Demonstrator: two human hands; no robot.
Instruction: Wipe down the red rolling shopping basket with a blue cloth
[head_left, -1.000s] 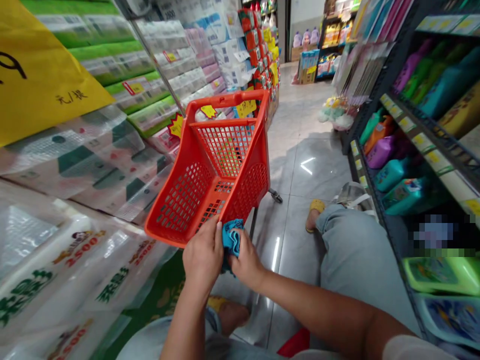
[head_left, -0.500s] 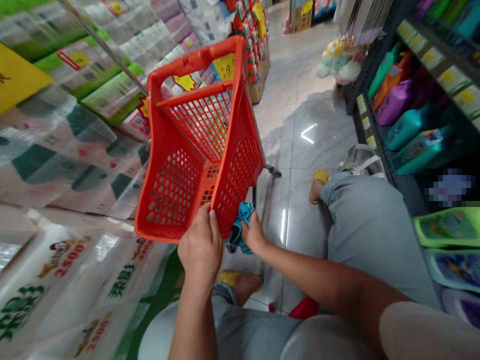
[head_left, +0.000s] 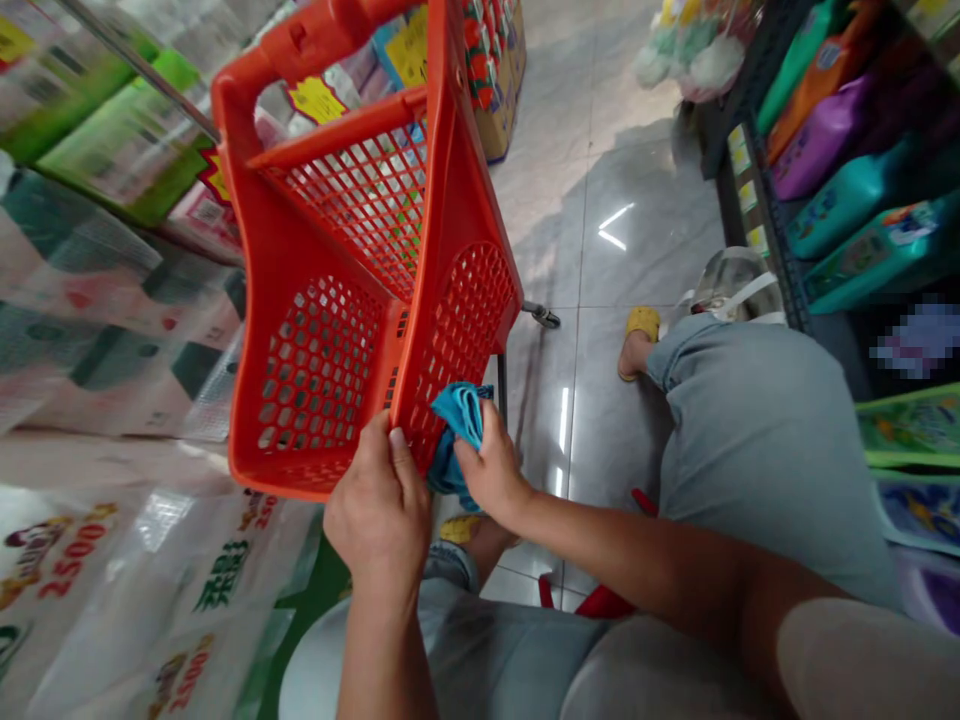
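An orange plastic shopping cart basket with perforated walls stands tilted in front of me. My left hand grips its near rim, fingers curled over the edge. My right hand is closed on a blue cloth and presses it against the outside of the basket's right wall. I am sitting low, with my knees in grey trousers spread to either side.
Stacked tissue packs in plastic wrap fill the left side. Shelves of coloured detergent bottles line the right. A glossy tiled aisle runs ahead, with the cart's wheel and my foot in a yellow sandal on it.
The cart basket has come nearer and tilted more upright in view. My right hand has moved the blue cloth from the near rim down and along the outer right wall.
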